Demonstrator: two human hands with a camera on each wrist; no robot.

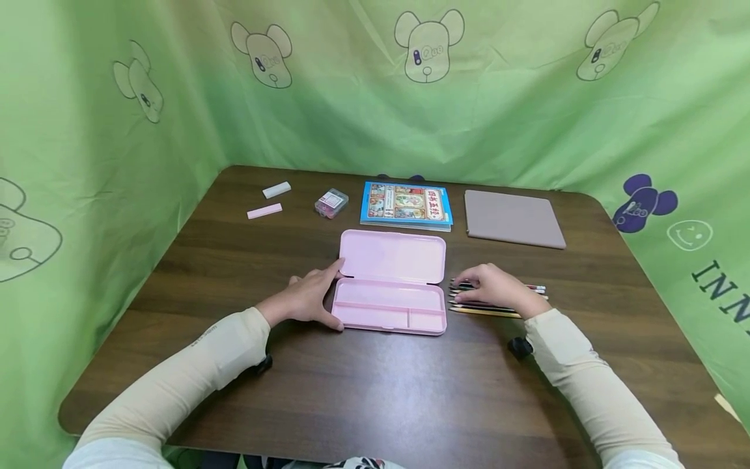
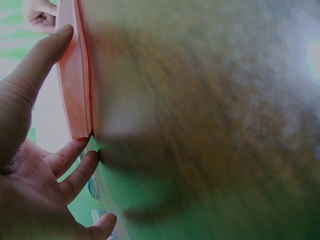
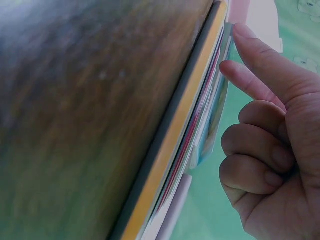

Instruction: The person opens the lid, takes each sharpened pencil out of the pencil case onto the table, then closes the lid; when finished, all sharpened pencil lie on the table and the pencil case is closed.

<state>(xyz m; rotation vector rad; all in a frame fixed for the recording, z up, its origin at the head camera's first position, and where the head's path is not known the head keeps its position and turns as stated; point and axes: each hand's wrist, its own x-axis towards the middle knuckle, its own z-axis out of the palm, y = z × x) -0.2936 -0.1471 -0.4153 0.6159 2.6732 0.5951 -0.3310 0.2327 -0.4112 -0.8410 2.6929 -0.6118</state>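
Note:
A pink pencil case (image 1: 391, 283) lies with its lid folded back, showing a compartmented tray. Beside its left edge, my left hand (image 1: 312, 293) has fingers spread and thumb at the front corner. In the left wrist view, the thumb rests against the case (image 2: 74, 95) and a fingertip touches its end. Over the row of pencils (image 1: 486, 312) right of the case, my right hand (image 1: 495, 286) reaches down with thumb and index finger extended and apart. Its other fingers are curled in the right wrist view, where the pencils (image 3: 170, 130) appear edge-on. No pencil shows between its fingertips.
Behind the case lie a blue-edged book (image 1: 405, 204) and a grey flat notebook or laptop (image 1: 514, 219). A small clear box (image 1: 331, 203), a white block (image 1: 277, 189) and a pink strip (image 1: 264, 211) lie at the back left. Green curtains surround the table.

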